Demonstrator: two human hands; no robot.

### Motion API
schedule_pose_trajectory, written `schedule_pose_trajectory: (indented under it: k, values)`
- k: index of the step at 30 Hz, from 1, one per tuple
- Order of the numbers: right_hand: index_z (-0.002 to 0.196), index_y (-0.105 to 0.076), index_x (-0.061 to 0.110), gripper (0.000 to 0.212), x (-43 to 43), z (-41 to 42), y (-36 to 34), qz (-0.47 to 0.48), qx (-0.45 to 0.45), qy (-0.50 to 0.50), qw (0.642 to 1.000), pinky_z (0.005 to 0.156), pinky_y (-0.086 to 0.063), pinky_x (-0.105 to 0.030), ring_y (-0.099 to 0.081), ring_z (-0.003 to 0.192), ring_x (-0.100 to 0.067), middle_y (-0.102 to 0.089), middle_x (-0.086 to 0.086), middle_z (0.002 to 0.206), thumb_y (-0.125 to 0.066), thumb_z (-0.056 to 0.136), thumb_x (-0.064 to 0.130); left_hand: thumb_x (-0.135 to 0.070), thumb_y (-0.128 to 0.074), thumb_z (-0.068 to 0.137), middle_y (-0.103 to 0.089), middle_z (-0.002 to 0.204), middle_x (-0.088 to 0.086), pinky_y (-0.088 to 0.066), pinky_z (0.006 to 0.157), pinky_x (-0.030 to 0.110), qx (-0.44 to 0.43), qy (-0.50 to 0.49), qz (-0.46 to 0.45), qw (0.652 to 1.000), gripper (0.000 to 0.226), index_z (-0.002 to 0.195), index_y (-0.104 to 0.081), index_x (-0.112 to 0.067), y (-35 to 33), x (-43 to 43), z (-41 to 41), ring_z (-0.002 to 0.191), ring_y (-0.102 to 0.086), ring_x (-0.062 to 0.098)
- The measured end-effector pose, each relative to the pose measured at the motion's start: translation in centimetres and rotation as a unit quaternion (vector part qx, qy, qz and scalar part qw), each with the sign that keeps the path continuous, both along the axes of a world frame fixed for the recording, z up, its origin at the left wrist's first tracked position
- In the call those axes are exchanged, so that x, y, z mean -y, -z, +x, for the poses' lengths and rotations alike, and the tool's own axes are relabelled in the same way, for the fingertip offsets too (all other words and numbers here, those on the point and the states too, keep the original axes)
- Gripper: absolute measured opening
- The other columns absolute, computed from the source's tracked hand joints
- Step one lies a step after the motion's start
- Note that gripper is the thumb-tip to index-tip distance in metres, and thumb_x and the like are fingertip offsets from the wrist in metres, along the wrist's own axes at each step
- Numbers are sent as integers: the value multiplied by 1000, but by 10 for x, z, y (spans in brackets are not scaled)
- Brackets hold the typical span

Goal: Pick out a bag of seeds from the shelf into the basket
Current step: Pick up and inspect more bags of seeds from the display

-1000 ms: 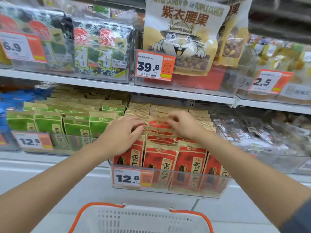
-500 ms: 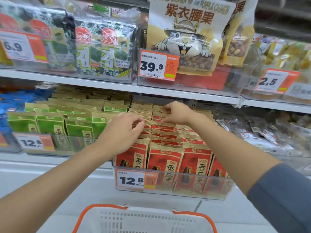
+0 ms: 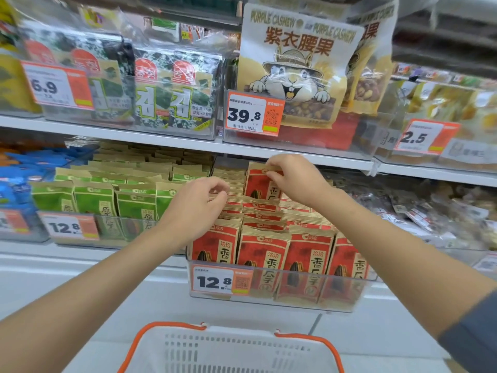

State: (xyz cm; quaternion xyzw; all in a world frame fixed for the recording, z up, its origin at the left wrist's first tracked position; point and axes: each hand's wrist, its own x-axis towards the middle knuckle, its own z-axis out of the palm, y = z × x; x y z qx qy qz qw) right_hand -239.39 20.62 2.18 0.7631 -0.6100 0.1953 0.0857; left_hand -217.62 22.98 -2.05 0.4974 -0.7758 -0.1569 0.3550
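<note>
We stand at white store shelving (image 3: 166, 142) stacked with snack packs. Centre frame, our right hand (image 3: 293, 179) pinches the top edge of a red seed bag (image 3: 259, 184), raised above its row in the clear tray (image 3: 271, 300) of red bags; thumb and fingers are closed on it. Our left hand (image 3: 199, 208) hovers just left, fingers curled loosely, gripping nothing we can see. Green bags (image 3: 94, 200) fill the left tray; seaweed packs (image 3: 172, 90) and a cashew bag (image 3: 295, 65) sit on the shelf above. The white basket (image 3: 231, 351) with orange handles waits at bottom centre.
</note>
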Motion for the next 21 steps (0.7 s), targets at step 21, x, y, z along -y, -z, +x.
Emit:
schedule_pose_trajectory:
  k: [21]
  values:
    - [105,-62,25,17,-153,12,36,30,443,-27,895,57,-51,-12,-64,77,11,-66,9,99,-52,101,12,-32,-54,100,-78,98,-3,-56,74,23,-203,176,309,912,23,107,-71,-18,23,-100,-13,90,-74,11]
